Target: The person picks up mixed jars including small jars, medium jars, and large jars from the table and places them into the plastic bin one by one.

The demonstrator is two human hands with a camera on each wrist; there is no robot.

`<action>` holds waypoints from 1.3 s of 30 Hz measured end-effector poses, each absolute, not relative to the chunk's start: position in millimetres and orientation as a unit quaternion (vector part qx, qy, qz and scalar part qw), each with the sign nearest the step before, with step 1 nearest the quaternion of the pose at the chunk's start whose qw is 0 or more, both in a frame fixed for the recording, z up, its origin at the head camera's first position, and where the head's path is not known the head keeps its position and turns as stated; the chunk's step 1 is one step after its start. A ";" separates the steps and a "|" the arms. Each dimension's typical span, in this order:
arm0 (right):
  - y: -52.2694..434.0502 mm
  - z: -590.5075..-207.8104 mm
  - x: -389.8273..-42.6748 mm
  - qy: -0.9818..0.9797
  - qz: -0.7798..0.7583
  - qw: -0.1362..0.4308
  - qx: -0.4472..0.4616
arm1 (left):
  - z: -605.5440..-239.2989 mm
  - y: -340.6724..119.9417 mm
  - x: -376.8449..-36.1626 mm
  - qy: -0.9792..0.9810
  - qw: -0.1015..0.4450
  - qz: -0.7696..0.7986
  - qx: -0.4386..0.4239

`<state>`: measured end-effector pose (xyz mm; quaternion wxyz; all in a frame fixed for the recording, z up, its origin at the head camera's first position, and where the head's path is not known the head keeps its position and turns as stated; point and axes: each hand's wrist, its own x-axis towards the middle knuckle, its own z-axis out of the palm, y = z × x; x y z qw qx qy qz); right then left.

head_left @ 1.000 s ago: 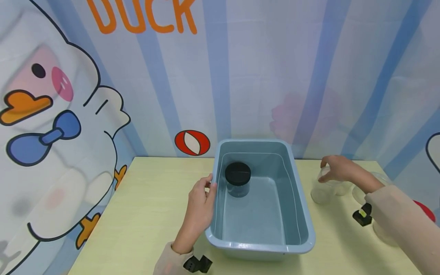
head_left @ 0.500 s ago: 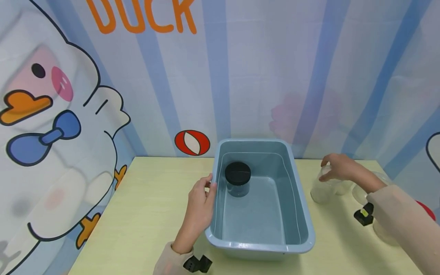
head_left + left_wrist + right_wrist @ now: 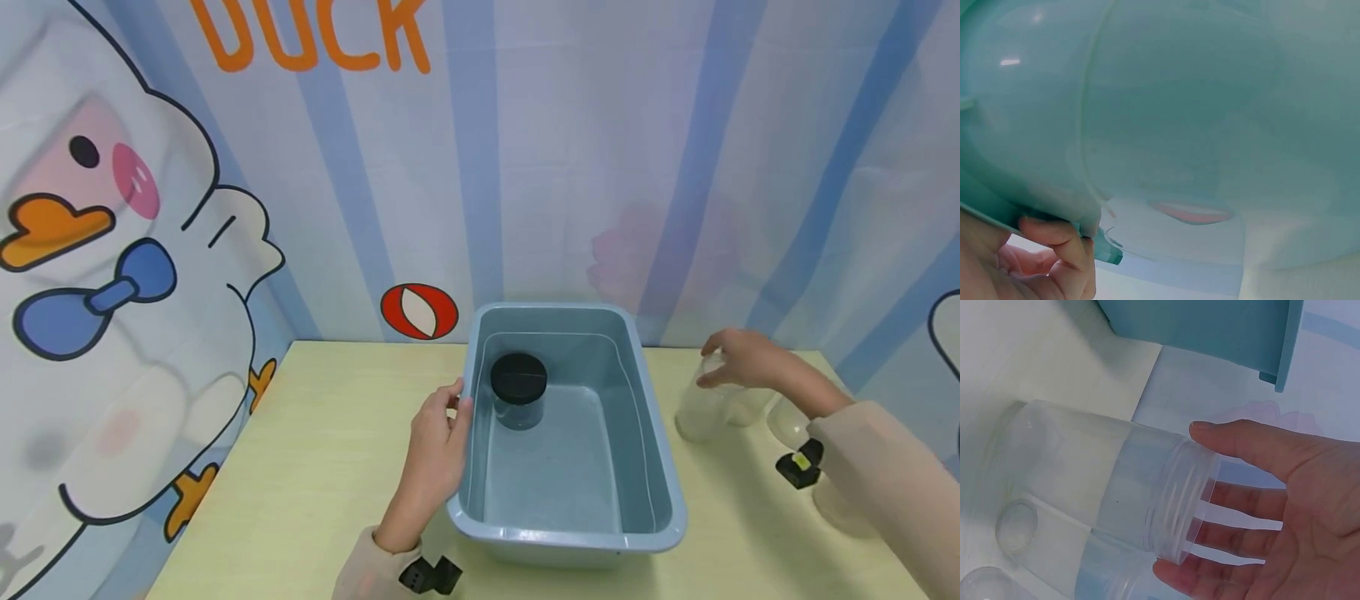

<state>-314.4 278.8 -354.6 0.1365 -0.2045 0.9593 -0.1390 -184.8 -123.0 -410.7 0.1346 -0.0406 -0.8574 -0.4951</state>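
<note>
At the left rim of a blue-grey plastic basin (image 3: 577, 467), my left hand (image 3: 437, 450) holds on. The left wrist view shows its curled fingers (image 3: 1063, 250) at that rim. Inside the basin, towards the back left, stands a clear jar with a black lid (image 3: 519, 379). To the right of the basin, my right hand (image 3: 750, 360) grips a clear, lidless plastic jar (image 3: 699, 410) from above. In the right wrist view, the thumb lies on one side of the jar's threaded neck (image 3: 1182, 500) and the fingers on the other. The jar stands at or very near the tabletop.
Beside the gripped jar stands another clear jar (image 3: 746, 408). More clear containers, including one (image 3: 840, 508) under the right forearm, sit on the pale yellow table (image 3: 337, 433), partly hidden. A printed duck curtain (image 3: 547, 150) hangs along the table's back edge.
My right hand has shifted slightly up and to the right, and the jar's lower end slightly left, so it leans a little more. The left hand and basin stay put.
</note>
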 end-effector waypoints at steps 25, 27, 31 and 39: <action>276.3 -333.5 -313.5 0.960 -0.155 0.091 -0.214 | -411.3 -124.2 -185.2 -0.859 0.128 -0.495 -0.038; 275.3 -331.7 -313.6 0.960 -0.158 0.091 -0.213 | -411.2 -124.0 -185.2 -0.859 0.130 -0.494 -0.037; 273.5 -327.6 -313.2 0.960 -0.160 0.093 -0.208 | -411.2 -123.5 -185.0 -0.859 0.131 -0.494 -0.035; 273.4 -320.1 -313.2 0.961 -0.157 0.081 -0.213 | -411.5 -123.2 -184.5 -0.858 0.131 -0.495 -0.036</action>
